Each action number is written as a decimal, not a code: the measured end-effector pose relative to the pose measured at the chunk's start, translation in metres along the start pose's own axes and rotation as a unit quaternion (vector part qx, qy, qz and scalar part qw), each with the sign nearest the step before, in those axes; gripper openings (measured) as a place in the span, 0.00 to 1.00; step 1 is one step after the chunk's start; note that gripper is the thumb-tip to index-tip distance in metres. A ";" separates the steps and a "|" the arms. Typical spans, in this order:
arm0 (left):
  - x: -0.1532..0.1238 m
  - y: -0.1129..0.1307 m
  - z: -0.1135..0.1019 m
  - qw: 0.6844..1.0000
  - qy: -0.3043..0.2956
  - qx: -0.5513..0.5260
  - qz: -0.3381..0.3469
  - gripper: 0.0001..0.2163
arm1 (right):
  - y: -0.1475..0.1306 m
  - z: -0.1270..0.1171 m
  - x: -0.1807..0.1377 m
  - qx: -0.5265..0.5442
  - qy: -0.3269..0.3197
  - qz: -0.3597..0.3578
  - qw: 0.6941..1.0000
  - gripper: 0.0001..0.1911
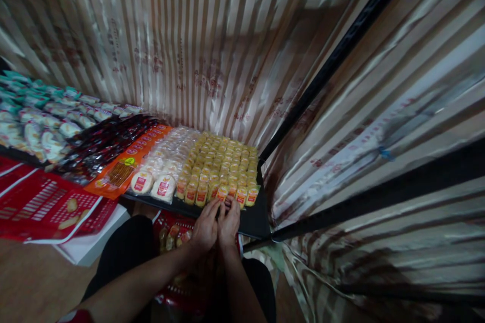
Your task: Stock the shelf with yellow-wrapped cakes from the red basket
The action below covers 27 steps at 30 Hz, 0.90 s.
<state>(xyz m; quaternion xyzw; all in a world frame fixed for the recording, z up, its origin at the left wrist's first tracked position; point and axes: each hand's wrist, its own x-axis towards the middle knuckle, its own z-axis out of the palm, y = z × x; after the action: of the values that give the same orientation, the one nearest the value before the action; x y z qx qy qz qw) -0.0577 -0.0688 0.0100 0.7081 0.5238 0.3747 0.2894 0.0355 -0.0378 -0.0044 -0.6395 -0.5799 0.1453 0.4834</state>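
Head view: your left hand and right hand, grip closure and hold indiscernible, meet at a yellow packet in the front row on the black shelf, probably light, soft, slippery, best pinched by its sides.

At the right end of the shelf we have small packets; leftward follow round packs, flat packs, sachets, then bags. Our left hand and right hand are at the front row. Sheeting hangs behind. Before the shelf, a basket lies left, beside a box; a second basket sits below our arms.
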 end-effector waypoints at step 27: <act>0.004 -0.025 0.024 0.997 0.078 -0.013 0.017 0.20 | -0.010 0.002 0.010 -0.110 -0.060 0.063 0.990 0.17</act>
<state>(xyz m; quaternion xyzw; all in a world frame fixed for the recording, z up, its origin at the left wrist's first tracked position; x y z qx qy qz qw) -0.0507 -0.0586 -0.0224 0.6818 0.5280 0.4399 0.2508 0.0306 -0.0293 0.0062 -0.7141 -0.5791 0.1485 0.3643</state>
